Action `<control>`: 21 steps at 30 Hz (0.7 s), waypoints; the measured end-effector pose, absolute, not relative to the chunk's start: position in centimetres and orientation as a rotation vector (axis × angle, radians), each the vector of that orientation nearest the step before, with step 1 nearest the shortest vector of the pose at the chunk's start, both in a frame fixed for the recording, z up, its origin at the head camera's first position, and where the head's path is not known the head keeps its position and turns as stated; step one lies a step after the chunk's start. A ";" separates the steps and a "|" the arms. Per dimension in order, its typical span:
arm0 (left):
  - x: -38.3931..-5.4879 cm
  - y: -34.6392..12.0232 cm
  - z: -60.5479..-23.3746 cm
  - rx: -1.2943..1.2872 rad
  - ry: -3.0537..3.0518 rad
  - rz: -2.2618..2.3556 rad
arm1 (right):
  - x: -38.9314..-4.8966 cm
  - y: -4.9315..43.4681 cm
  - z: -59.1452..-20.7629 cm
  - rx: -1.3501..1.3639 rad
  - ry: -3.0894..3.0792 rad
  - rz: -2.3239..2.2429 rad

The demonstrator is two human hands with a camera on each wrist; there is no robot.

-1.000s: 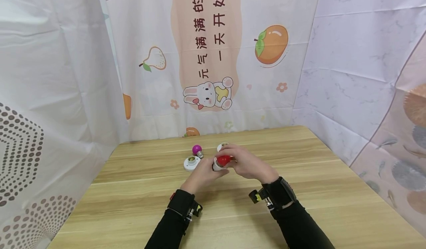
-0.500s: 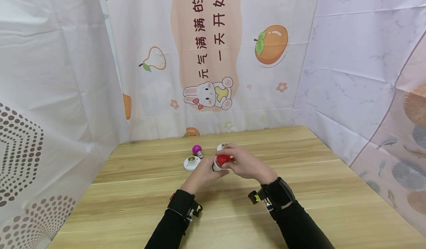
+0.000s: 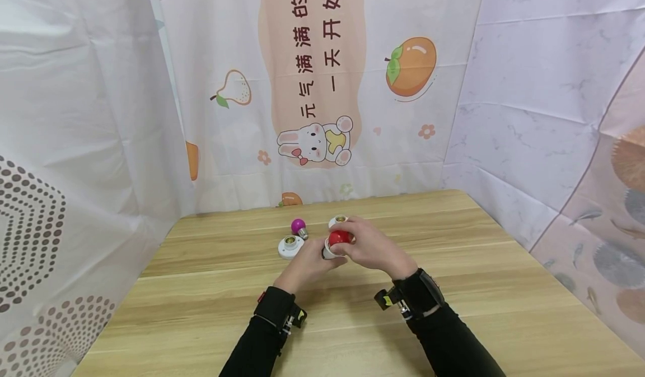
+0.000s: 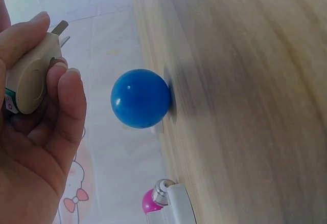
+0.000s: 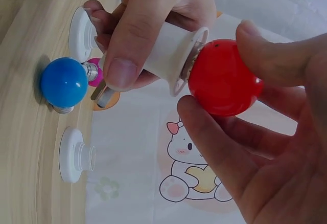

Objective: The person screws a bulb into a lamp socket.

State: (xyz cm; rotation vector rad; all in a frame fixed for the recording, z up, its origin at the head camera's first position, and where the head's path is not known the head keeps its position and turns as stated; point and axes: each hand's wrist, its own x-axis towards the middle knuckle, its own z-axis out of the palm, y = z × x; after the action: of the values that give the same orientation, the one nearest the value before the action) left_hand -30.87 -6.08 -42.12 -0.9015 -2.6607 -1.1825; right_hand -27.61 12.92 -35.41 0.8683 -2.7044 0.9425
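My left hand [image 3: 308, 262] grips a white plug-in lamp socket [image 5: 168, 52], whose metal prongs show in both wrist views. At the socket's mouth sits a red bulb [image 5: 222, 78], with a strip of its screw base visible at the rim. The fingers and thumb of my right hand [image 3: 370, 244] hold the bulb's round end. A blue bulb [image 4: 140, 98] rests on the table below the hands and is hidden in the head view. Left of the left hand lie a white lamp base [image 3: 290, 246] and a magenta bulb [image 3: 298, 226].
Farther back, a second white lamp base [image 3: 336, 220] stands partly behind the right hand. The wooden table [image 3: 211, 310] reaches to printed cloth curtains [image 3: 227, 136] at the back and sides.
The fingers of my right hand have shifted slightly around the red bulb, and the right wrist has moved a little left. My left hand stays in place with the socket.
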 end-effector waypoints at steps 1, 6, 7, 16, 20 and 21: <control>-30.9 -6.1 -42.1 -0.903 -2.660 -1.190 | -27.6 12.9 -35.4 0.863 -2.706 0.944; -30.8 -6.1 -42.1 -0.910 -2.653 -1.202 | -27.7 13.1 -35.4 0.940 -2.691 0.924; -30.8 -6.2 -42.1 -0.906 -2.653 -1.204 | -27.8 13.2 -35.4 0.973 -2.683 0.915; -30.8 -6.5 -41.9 -0.906 -2.656 -1.244 | -28.0 13.7 -35.1 1.224 -2.613 0.882; -30.9 -6.4 -41.9 -0.915 -2.657 -1.242 | -28.0 13.8 -35.1 1.242 -2.614 0.874; -30.9 -6.4 -41.9 -0.918 -2.656 -1.243 | -28.0 13.8 -35.1 1.239 -2.613 0.870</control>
State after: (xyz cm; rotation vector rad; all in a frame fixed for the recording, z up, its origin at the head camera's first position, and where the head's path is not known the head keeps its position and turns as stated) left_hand -30.87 -6.43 -41.90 -0.9176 -2.6564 -1.2427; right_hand -28.03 13.84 -35.09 1.2392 -2.6135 0.8701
